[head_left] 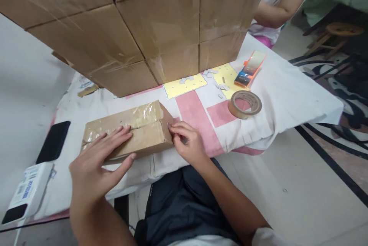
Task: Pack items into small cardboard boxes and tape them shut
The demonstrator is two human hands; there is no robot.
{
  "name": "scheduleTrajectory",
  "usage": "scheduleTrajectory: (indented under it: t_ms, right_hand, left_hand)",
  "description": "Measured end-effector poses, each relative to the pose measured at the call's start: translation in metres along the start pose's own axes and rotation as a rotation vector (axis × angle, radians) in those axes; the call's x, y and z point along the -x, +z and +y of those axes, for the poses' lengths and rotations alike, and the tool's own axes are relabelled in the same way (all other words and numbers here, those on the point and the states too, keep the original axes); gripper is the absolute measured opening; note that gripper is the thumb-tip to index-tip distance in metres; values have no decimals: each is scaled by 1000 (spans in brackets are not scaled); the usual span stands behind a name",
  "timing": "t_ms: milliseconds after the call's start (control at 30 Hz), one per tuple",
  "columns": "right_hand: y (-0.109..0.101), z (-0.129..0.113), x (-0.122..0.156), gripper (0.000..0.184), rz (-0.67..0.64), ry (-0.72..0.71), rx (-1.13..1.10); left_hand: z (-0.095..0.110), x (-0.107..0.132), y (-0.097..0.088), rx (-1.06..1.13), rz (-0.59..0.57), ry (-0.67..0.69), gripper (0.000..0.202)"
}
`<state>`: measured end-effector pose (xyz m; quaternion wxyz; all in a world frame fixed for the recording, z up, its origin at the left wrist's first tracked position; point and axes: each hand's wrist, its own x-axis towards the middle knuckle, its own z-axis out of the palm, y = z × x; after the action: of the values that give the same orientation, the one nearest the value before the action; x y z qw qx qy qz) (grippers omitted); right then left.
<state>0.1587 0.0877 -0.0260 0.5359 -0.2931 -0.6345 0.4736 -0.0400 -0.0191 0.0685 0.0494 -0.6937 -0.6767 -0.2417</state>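
A long cardboard box [146, 134] lies on the table in front of me, with clear shiny tape along its top seam. My left hand [105, 154] rests flat on the left part of the box, its fingers stretched out and the thumb along the near side. At the right end of the box, the fingertips of my right hand [186, 142] are pinched together against the end face. Whatever may be between those fingertips is too small to make out. A roll of brown tape [253, 102] lies to the right, apart from both hands.
Large stacked cardboard boxes [161, 19] stand behind the work area. An orange tape dispenser [248, 71] lies beyond the roll, near yellow sheets [184, 86] with small grey pieces. A black phone [53, 141] and a white power strip [28, 188] are at left. Another person's arm [273, 12] shows at the back right.
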Motion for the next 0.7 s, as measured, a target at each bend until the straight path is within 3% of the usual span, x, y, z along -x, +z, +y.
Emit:
scheduleTrajectory:
  t_ms: [233,433,567,700]
  right_hand:
    - [-1,1,13,44,-132,76,-84]
    - [-4,0,13,32,8,62,-20]
    - [-7,-1,8,54,-78,124,-15]
    - [-5,0,8,75,-223,187,8]
  left_hand:
    - [-13,-3,-2,19,-7,56,37]
    - [-28,11,4,-278,156,104,32]
    - [-16,30,13,-388,184,41,46]
    - [20,37,37,-341,249,-14,66]
